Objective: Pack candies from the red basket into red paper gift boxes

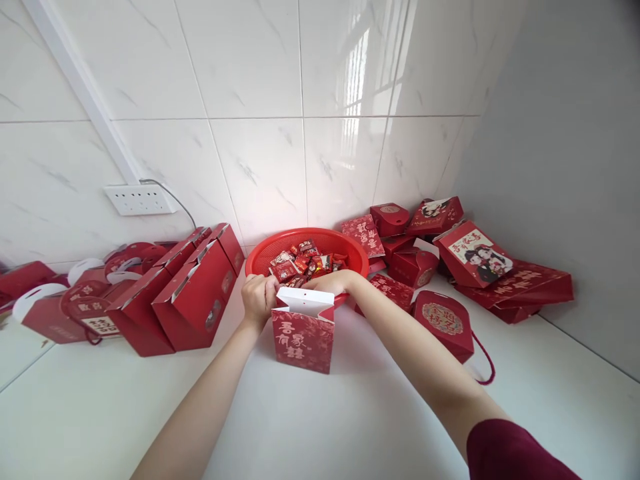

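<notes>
Near: dark red sleeve [515, 453] on the right arm; both forearms extend over a white countertop [320, 433]. Open red paper gift bag [303, 340] with white characters stands upright on the countertop, between the forearms, mouth up, white flap raised at its far side.

Left hand [259, 298]: at the bag's upper left edge, fingers curled in; cannot tell whether they pinch the paper. Right hand [327, 283]: just beyond the bag's upper right edge, over the near part of the basket. Its fingertips are hidden behind the flap; cannot tell whether they are spread or pinching.

Right of the bag: red gift box [443, 323] with a round gold emblem and dark red cord, lying on the countertop.

Left: two tall red gift boxes [193, 303], upright side by side; further left, a cluster of red handled boxes [95, 303].

Beyond the bag: red plastic basket [357, 250] holding wrapped candies [303, 261]. Far right: heap of red gift boxes [415, 263]. Far left: white socket strip [140, 199] on the tiled wall [260, 153].
</notes>
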The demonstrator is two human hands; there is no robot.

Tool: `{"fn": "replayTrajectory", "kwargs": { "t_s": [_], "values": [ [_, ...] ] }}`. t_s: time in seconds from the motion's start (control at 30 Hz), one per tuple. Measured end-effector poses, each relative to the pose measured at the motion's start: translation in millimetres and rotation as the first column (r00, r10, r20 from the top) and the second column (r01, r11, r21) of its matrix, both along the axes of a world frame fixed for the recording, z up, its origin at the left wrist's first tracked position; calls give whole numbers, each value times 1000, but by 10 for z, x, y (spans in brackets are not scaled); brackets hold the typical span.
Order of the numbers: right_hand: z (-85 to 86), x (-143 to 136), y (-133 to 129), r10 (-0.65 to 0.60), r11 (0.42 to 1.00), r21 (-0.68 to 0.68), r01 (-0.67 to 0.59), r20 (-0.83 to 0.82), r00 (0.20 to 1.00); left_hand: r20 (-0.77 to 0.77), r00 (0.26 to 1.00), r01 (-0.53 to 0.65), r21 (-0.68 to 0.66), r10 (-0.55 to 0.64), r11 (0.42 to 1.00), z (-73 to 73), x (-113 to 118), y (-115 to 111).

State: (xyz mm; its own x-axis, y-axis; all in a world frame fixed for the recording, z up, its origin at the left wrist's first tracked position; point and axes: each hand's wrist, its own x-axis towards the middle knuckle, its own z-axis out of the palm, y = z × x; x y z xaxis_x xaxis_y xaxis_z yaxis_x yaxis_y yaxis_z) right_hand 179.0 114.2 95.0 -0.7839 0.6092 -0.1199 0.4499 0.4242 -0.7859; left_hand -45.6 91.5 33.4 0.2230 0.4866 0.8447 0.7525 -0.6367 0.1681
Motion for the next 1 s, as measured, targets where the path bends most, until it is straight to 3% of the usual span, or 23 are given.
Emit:
{"fn": "replayTrajectory", "kwargs": {
  "t_s": [0.13,0.3,0.57,0.67,0.77,0.87,1.0],
  "values": [
    [-103,200,42,-185,976,-147,159,-186,965,-27,999,24,-7,-24,1000,34,-13,-13],
    [-192,281,118,-426,880,-384,281,-375,823,-43,998,47,-28,-49,998,53,-20,-9],
    [-91,291,80,-586,756,-615,223,-484,650,-23,998,56,-65,-58,996,73,5,-6],
    [-90,304,63,-571,759,-638,131,-555,605,-23,998,50,-85,-52,995,65,8,-16],
    [-103,300,44,-548,776,-619,124,-563,619,-23,999,39,-119,-42,992,72,8,-9],
    [-100,282,21,-554,770,-616,168,-513,656,-58,995,62,-218,-77,974,204,11,-7],
    [-74,268,-10,-521,798,-561,220,-457,721,-64,974,170,-426,-217,889,669,34,-195]
  ]
}}
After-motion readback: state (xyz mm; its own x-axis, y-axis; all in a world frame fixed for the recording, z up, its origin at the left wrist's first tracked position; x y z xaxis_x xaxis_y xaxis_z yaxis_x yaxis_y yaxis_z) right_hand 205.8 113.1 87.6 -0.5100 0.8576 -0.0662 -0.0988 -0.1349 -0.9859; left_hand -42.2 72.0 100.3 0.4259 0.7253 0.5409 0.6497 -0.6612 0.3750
